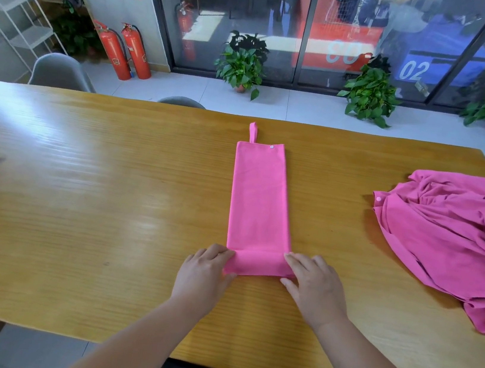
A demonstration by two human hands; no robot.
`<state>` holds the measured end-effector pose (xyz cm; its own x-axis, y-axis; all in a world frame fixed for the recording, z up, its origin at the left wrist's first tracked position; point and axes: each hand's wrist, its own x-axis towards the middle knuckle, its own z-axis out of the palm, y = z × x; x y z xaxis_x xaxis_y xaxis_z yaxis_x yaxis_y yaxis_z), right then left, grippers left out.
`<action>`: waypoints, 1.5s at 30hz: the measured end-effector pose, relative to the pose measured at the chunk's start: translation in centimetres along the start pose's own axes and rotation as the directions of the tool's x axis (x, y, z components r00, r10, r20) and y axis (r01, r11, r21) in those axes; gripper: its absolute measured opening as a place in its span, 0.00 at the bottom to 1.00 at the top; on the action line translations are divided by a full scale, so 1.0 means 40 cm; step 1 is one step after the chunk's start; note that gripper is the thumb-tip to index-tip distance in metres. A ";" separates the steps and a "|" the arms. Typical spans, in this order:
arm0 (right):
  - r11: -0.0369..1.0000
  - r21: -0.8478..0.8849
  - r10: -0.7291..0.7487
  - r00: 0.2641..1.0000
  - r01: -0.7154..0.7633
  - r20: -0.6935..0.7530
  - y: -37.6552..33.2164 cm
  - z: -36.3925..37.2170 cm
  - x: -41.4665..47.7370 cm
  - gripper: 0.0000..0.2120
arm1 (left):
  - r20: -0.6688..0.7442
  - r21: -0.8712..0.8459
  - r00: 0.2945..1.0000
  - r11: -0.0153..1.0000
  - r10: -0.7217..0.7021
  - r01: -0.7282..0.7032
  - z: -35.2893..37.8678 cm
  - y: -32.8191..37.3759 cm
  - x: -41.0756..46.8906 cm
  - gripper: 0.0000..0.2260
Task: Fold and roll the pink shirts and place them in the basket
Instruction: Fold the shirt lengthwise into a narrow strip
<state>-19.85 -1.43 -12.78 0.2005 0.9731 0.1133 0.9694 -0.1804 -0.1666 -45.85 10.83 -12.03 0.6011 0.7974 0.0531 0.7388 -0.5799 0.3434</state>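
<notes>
A pink shirt folded into a long narrow strip (259, 198) lies on the wooden table (78, 192), running away from me, with a small loop and a snap button at its far end. Its near end is turned over into a short roll (258, 264). My left hand (207, 272) pinches the roll's left end between thumb and fingers. My right hand (314, 284) pinches the right end the same way. A second pink shirt (457, 242) lies crumpled at the table's right side. No basket is in view.
Two grey chairs (60, 72) stand behind the table's far edge. Beyond are potted plants (242, 65), two red fire extinguishers (122, 51), a white shelf rack (15, 14) and glass doors. Bare tabletop stretches to the left of the strip.
</notes>
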 end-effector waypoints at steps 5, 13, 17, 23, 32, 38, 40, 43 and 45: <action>0.983 0.138 0.095 0.977 -0.123 0.192 0.002 -0.036 0.054 0.25 | 0.168 -0.175 0.977 0.972 -0.127 0.157 -0.017 -0.007 0.036 0.22; 0.725 0.546 0.180 0.880 -0.420 0.439 0.049 -0.056 0.033 0.18 | 0.436 -0.466 0.878 0.785 -0.196 0.407 -0.060 -0.059 0.058 0.16; 0.640 0.600 0.184 0.854 -0.480 0.487 0.042 -0.052 0.037 0.17 | 0.405 -0.434 0.880 0.795 -0.248 0.424 -0.061 -0.060 0.063 0.16; 0.890 0.379 0.234 0.967 -0.254 0.099 -0.017 -0.067 0.034 0.02 | -0.007 -0.197 0.994 0.974 -0.113 0.109 -0.033 -0.005 0.046 0.03; 0.995 0.102 0.027 0.999 -0.024 -0.028 0.001 0.009 -0.027 0.19 | -0.115 0.075 0.990 0.994 0.085 -0.076 0.011 -0.022 -0.033 0.20; 0.969 0.165 0.165 0.978 -0.186 0.130 -0.020 -0.022 0.044 0.20 | 0.018 0.067 1.000 0.998 -0.002 0.001 -0.017 -0.014 0.026 0.27; 0.972 0.141 0.175 0.980 -0.187 0.097 -0.024 -0.030 0.058 0.19 | 0.067 0.065 0.998 0.998 -0.008 0.004 -0.028 -0.013 0.048 0.25; 0.980 0.142 0.144 0.989 -0.137 -0.038 -0.032 -0.034 0.057 0.11 | 0.126 0.021 0.990 0.998 -0.058 0.056 -0.043 -0.015 0.065 0.23; 0.989 0.110 0.105 0.991 -0.095 -0.082 -0.035 -0.020 0.050 0.09 | 0.143 -0.007 0.985 0.995 -0.093 0.095 -0.052 -0.014 0.069 0.22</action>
<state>-20.69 0.64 -11.55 0.3118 0.9338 0.1754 0.9244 -0.2555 -0.2831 -45.24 13.71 -10.14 0.5668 0.8160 -0.1133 0.7905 -0.5000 0.3537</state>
